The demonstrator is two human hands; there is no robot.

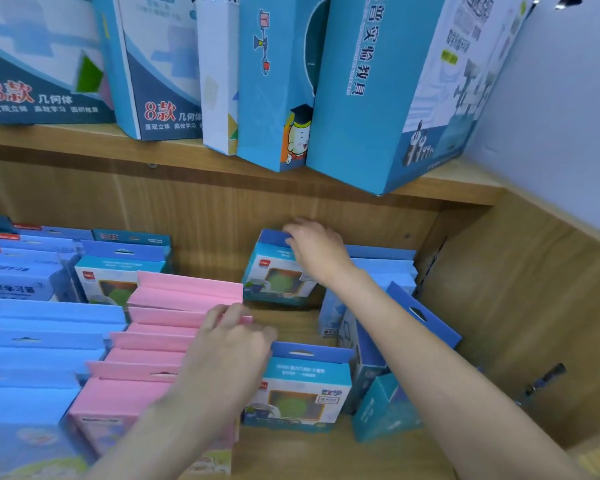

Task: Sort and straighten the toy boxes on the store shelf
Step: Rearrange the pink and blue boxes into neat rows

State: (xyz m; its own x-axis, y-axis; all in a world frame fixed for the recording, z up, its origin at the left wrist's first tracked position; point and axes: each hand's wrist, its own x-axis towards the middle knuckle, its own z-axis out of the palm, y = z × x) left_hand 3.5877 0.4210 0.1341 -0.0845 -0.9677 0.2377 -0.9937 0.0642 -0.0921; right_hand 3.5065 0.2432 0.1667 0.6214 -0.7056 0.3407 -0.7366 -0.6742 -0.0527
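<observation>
Your right hand [317, 249] gripped the top flap of a blue box [278, 271] at the back; your left hand [227, 348] lay with fingers curled over the pink boxes [174, 327].

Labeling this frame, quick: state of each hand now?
Left hand: fingers curled on the row of pink boxes; full grip cannot be told.
Right hand: gripping the top flap of the blue box at the back.

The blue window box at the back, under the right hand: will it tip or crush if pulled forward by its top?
The blue window box already looks tilted, so it probably tips easily. The right hand grips its thin hanger flap, which likely bends. It seems light cardboard; the clear window may dent.
</observation>
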